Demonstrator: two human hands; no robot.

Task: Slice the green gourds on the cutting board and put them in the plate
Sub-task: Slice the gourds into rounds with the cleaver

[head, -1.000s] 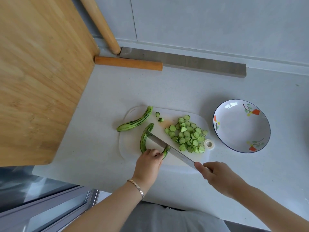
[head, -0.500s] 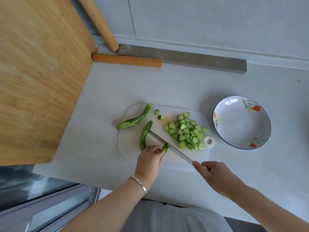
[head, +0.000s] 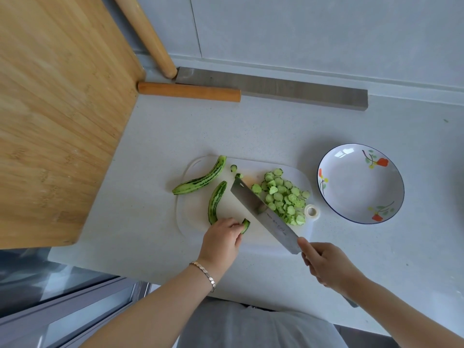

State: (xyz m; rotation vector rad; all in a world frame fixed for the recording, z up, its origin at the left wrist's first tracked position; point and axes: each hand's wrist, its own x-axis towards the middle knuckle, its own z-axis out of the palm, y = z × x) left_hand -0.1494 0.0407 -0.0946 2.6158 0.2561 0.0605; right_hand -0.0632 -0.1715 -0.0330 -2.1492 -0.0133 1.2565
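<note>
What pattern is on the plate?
The plate is white with a blue rim and orange-red flowers; head view.

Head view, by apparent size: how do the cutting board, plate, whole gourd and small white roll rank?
1. cutting board
2. plate
3. whole gourd
4. small white roll
All lie on the same counter at similar depth, so nearness hardly skews this.

The cleaver blade (head: 266, 217) carries small engraved marks, too tiny to read

Bright, even daylight; a soft glare patch on the plate (head: 344, 153), faint shadows on the tabletop (head: 251, 131), wide-angle bending at edges
</note>
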